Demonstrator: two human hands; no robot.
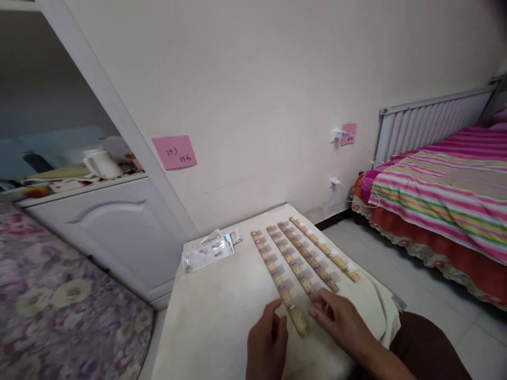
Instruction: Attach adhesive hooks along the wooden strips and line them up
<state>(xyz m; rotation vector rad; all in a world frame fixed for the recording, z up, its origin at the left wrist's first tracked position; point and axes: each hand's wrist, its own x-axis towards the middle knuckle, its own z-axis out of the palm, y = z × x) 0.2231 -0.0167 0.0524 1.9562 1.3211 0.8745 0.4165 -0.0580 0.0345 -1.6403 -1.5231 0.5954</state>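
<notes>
Head view: left hand [267, 338] and right hand [341, 321] flank a strip [298, 318]; left grip's loosely spread, can't tell on the right.

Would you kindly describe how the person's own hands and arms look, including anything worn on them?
The left hand and right hand are ungloved, with no ring or marking that I can make out. The right forearm shows no sleeve or watch; the left forearm is cut off by the picture's edge.
</notes>
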